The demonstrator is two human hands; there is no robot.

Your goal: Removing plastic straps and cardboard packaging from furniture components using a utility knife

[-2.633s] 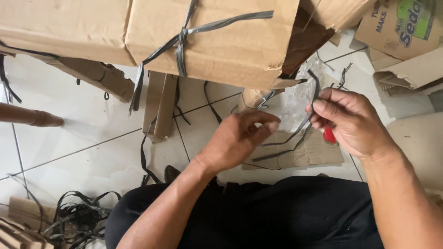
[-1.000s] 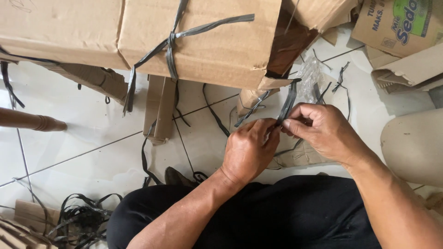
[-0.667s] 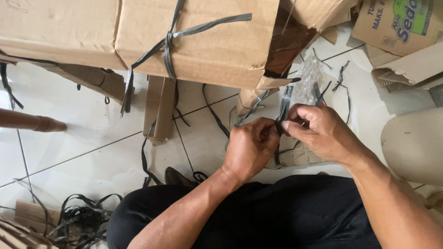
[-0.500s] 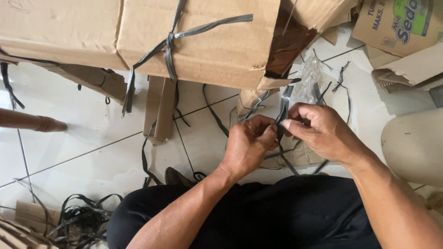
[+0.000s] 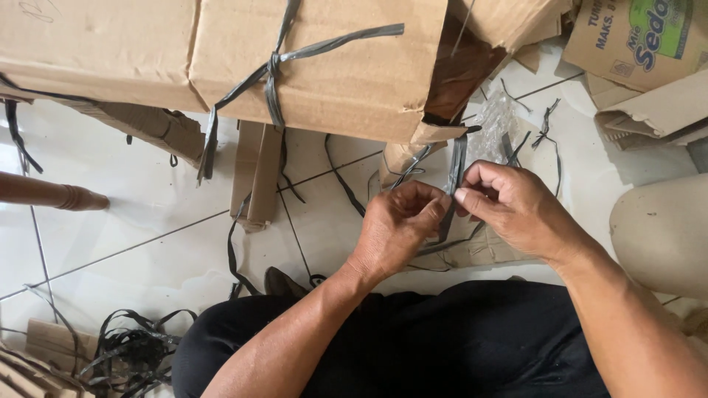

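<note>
- The box point(image 5: 324, 66) lies on its side, a dark band knotted round it; I cannot see inside.
- Just below its right corner, my left hand point(image 5: 394, 228) and right hand point(image 5: 516, 210) meet, fingers closed, pinching the strap point(image 5: 457, 166).
- The strap runs up from my fingers toward that corner.

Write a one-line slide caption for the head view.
Both hands, left hand and right hand, pinch a grey plastic strap before a strapped cardboard box on a white tiled floor.
</note>
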